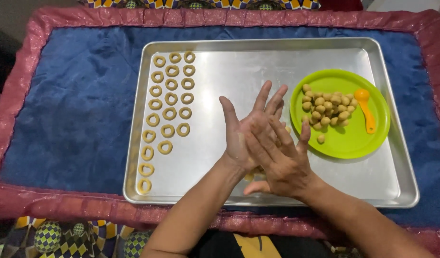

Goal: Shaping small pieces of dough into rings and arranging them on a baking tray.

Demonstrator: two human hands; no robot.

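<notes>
Silver tray (394,157); lime-green plate (353,143); orange scoop (366,109); tan dough rings (169,99); blue cloth (76,110), pink-red border.

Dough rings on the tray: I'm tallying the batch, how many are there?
22 dough rings at the left of the tray: 9 in the left column, 7 middle, 6 right. The left hand and right hand may hide more.

Just a blue velvety cloth (76,110) with a shiny pink ruffled border (62,208) spread underneath, checkered yellow-and-purple patterned fabric (62,236) peeking out at the edges, soft even indoor light overall.
</notes>
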